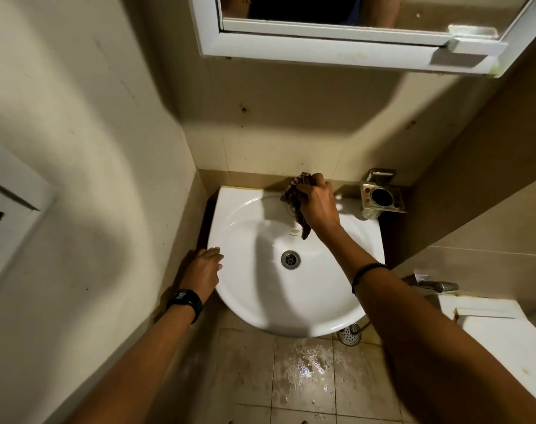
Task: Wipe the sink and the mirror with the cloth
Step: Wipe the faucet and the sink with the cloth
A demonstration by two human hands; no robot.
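Bunching the checked cloth at the sink's back rim, mid-frame, the right hand grasps it; the mirror lies directly above, while the left hand rests loose on the sink's left rim.

A metal holder with a round dark opening was fixed to the wall at the right, in the corner. Below it a metal tap handle stuck out from the tiled wall. A white tank lid, possibly a toilet cistern, sat at the lower right. On the left wall was a white socket plate. The floor tiles carried a wet patch, and a round floor drain lay close by it.
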